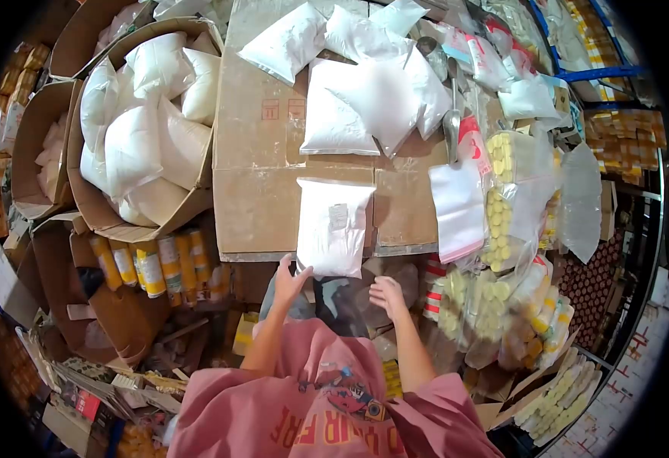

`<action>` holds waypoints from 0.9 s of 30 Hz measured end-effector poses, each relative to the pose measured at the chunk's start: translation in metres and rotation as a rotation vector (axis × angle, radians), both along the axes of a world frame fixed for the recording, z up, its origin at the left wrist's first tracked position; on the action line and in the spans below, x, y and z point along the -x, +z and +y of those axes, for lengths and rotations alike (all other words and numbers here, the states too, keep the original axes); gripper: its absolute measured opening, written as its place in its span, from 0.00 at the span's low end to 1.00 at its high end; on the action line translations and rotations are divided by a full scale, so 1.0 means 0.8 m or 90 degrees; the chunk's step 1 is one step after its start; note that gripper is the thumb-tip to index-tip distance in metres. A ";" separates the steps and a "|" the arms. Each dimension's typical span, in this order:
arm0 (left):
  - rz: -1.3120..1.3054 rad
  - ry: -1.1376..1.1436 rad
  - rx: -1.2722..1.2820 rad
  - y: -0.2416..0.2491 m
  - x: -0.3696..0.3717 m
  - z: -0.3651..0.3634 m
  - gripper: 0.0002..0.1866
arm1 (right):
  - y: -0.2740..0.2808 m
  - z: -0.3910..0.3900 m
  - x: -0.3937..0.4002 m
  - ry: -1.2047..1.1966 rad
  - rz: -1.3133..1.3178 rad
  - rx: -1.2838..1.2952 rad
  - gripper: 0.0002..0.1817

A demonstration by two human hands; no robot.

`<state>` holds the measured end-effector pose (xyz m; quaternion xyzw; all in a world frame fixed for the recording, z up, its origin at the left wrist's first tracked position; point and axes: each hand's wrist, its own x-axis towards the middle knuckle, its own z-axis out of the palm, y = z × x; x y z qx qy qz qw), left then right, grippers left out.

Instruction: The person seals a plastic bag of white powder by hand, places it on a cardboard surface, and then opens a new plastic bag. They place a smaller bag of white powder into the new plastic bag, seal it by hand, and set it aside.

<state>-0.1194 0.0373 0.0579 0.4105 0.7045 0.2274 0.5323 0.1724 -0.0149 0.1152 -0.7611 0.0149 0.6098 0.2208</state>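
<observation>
The left hand (pixel 291 279), fingers spread, seems to touch a near corner of the printed white bag (pixel 333 240) on the table (pixel 256 210); the right hand (pixel 388 295) hovers nearby, half-curled and empty.

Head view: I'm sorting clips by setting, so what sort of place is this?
Likely a small packing room or storeroom: filled white bags lie on cardboard, an open carton brims with bulging bags, and a blue rack stands behind.

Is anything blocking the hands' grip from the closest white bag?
Nothing visible. The left hand's grip is right at the bag's near left corner, and only a gap shows between the right hand's grip and the closest white bag.
</observation>
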 end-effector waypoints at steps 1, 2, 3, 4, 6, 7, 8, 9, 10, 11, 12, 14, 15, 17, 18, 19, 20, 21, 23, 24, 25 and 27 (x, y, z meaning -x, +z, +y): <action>-0.013 0.010 0.035 0.007 0.000 -0.002 0.41 | -0.004 -0.012 0.001 0.019 -0.006 0.024 0.24; -0.025 0.021 0.071 0.007 -0.002 -0.002 0.40 | -0.003 -0.014 0.009 0.028 -0.020 0.046 0.26; -0.019 0.016 0.041 0.002 -0.004 -0.003 0.38 | -0.014 -0.018 0.015 0.016 -0.027 0.042 0.23; -0.012 0.011 0.011 0.002 -0.007 0.001 0.37 | -0.022 -0.014 0.021 0.021 -0.055 0.014 0.20; 0.033 -0.015 -0.073 -0.005 -0.012 0.018 0.29 | -0.048 0.007 0.030 0.071 -0.152 -0.092 0.12; 0.028 -0.003 -0.087 0.003 -0.014 0.037 0.28 | -0.060 0.026 0.030 0.103 -0.199 -0.188 0.17; 0.025 0.012 -0.102 0.006 -0.018 0.060 0.27 | -0.068 0.055 0.032 0.138 -0.275 -0.267 0.17; 0.023 0.027 -0.116 0.002 -0.021 0.083 0.26 | -0.073 0.088 0.035 0.173 -0.349 -0.345 0.18; -0.032 0.041 -0.106 -0.009 -0.019 0.105 0.24 | -0.068 0.124 0.038 0.144 -0.348 -0.373 0.18; -0.111 0.122 -0.067 -0.011 -0.025 0.134 0.23 | -0.065 0.164 0.039 0.115 -0.346 -0.400 0.19; -0.104 0.093 -0.092 -0.014 -0.025 0.164 0.23 | -0.077 0.201 0.035 0.080 -0.302 -0.451 0.18; -0.252 0.143 -0.030 -0.026 -0.024 0.224 0.21 | -0.093 0.251 0.023 0.076 -0.271 -0.463 0.16; -0.268 0.119 -0.002 -0.034 -0.021 0.250 0.20 | -0.102 0.274 0.014 0.112 -0.279 -0.439 0.15; -0.305 0.072 0.063 -0.046 -0.014 0.280 0.18 | -0.139 0.288 -0.014 0.121 -0.215 -0.405 0.13; -0.285 0.066 0.085 -0.045 -0.012 0.286 0.17 | -0.118 0.301 -0.005 0.045 -0.157 -0.413 0.12; -0.266 0.061 0.102 -0.046 -0.011 0.293 0.16 | -0.121 0.304 -0.009 0.037 -0.125 -0.402 0.11; -0.255 0.062 0.096 -0.049 -0.011 0.292 0.15 | -0.116 0.306 -0.019 0.098 -0.083 -0.359 0.10; -0.279 0.092 0.099 -0.051 -0.013 0.291 0.13 | -0.111 0.307 -0.030 0.156 -0.039 -0.315 0.10; -0.271 0.083 0.063 -0.061 -0.011 0.286 0.11 | -0.114 0.304 -0.042 0.186 0.009 -0.316 0.09; -0.252 0.077 0.039 -0.062 -0.012 0.284 0.10 | -0.116 0.303 -0.048 0.214 0.001 -0.328 0.09; -0.235 0.071 0.013 -0.061 -0.014 0.283 0.09 | -0.120 0.302 -0.048 0.260 -0.062 -0.384 0.09; -0.191 0.078 -0.041 -0.066 -0.019 0.277 0.09 | -0.124 0.302 -0.046 0.352 -0.196 -0.498 0.09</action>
